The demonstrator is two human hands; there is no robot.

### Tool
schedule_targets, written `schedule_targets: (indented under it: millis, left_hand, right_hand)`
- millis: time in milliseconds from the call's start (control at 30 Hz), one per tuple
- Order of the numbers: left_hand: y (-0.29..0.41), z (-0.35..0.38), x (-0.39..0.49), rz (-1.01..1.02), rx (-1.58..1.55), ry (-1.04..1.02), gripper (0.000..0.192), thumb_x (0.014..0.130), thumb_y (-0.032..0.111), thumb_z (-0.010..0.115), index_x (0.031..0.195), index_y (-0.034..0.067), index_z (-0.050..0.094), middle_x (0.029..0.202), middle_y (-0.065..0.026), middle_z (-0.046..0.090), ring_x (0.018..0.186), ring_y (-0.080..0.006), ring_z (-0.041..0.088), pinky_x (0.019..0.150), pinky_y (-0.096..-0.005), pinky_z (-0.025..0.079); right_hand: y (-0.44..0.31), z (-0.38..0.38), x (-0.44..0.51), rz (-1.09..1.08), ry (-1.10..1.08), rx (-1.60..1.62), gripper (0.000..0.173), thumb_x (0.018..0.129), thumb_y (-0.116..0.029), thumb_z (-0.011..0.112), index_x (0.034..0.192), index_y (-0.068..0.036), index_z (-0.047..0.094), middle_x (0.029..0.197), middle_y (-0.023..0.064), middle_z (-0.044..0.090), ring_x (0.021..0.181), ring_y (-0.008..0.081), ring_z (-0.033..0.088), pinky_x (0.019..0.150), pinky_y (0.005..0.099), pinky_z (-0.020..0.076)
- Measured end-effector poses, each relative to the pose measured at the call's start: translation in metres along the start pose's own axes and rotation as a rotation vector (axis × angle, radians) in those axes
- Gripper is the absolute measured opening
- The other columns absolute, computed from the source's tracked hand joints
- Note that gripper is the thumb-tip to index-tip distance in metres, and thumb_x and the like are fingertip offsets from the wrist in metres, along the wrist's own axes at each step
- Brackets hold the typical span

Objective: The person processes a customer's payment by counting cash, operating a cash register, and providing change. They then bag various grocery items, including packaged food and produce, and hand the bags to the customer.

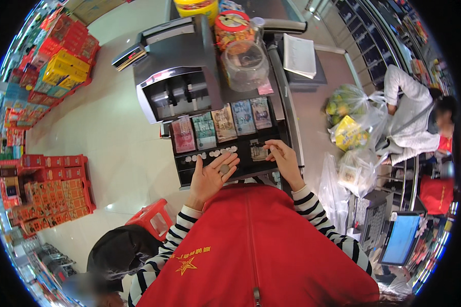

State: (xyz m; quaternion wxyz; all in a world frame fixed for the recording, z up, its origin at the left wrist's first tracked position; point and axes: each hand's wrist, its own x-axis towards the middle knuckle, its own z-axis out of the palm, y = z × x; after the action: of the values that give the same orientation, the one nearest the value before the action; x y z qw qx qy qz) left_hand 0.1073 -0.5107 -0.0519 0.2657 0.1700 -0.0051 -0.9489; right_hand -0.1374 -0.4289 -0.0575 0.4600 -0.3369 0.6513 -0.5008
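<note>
My left hand [212, 174] is held palm up over the front of an open cash drawer [241, 164], its fingers extended. A coin [224, 169] rests on the fingers. My right hand [285, 160] is over the drawer's right front compartment, thumb and fingertips close together. Those fingertips are beside a small banknote [258, 152] under a dark clip; whether they hold anything is unclear. Several silver coins [217, 152] lie in the front compartments. Behind them, sorted stacks of banknotes fill the slots, including red notes [183, 134], green notes [204, 131] and blue notes [242, 117].
A banknote counter [176, 86] stands behind the drawer, beside a clear plastic jar [246, 65] and a red-lidded jar [232, 28]. Bagged fruit [344, 103] is at the right, near a person in white [413, 111]. A red plastic stool [153, 218] and another person [119, 253] are behind my left arm.
</note>
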Motion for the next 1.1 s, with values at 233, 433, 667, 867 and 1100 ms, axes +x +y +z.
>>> schedule_targets:
  millis: [233,433,667,867,1100]
  left_hand:
    - [-0.014,0.014,0.01,-0.146,-0.021,-0.106,0.083,0.096,0.059,0.02,0.141,-0.009,0.025,0.15,-0.0238,0.023,0.14,-0.0357,0.023,0.115,-0.0407,0.021]
    - [-0.015,-0.066,0.019,-0.229,0.108,0.362,0.064,0.1,0.044,0.031,0.138,-0.008,0.032,0.143,-0.0253,0.035,0.135,-0.0351,0.032,0.114,-0.0417,0.026]
    - [0.014,-0.097,0.041,-0.254,0.374,0.415,0.062,0.099,0.034,0.035,0.136,-0.015,0.025,0.14,-0.0248,0.035,0.132,-0.0342,0.034,0.113,-0.0395,0.029]
    - [0.018,-0.089,0.039,-0.323,0.334,0.457,0.049,0.098,0.028,0.04,0.126,-0.011,0.039,0.131,-0.021,0.045,0.126,-0.0352,0.041,0.109,-0.042,0.034]
    - [0.015,-0.072,0.026,-0.068,1.131,0.454,0.034,0.092,0.023,0.055,0.115,-0.002,0.058,0.104,-0.0127,0.066,0.083,-0.0224,0.067,0.07,-0.0298,0.053]
  right_hand:
    - [-0.001,0.011,-0.025,-0.028,-0.011,0.074,0.023,0.098,-0.012,0.046,0.113,-0.001,0.057,0.099,0.0045,0.064,0.075,0.009,0.06,0.071,0.0231,0.0484]
    - [-0.001,0.015,-0.043,-0.084,0.0,-0.179,0.021,0.095,-0.018,0.052,0.108,-0.005,0.062,0.092,0.0095,0.069,0.073,0.0163,0.067,0.067,0.0306,0.0532]
    - [0.006,0.011,-0.056,-0.159,0.121,-0.173,0.02,0.09,-0.022,0.049,0.101,-0.009,0.06,0.09,0.0145,0.065,0.084,0.0361,0.062,0.074,0.0428,0.0482]
    - [0.014,0.012,-0.058,-0.171,0.153,-0.217,0.02,0.092,-0.022,0.051,0.104,-0.009,0.06,0.089,0.0129,0.067,0.081,0.0309,0.064,0.071,0.0392,0.0496]
    - [0.013,0.018,-0.04,-0.095,0.019,-0.067,0.02,0.093,-0.017,0.052,0.108,-0.006,0.061,0.088,0.0106,0.067,0.074,0.0206,0.065,0.069,0.0316,0.051]
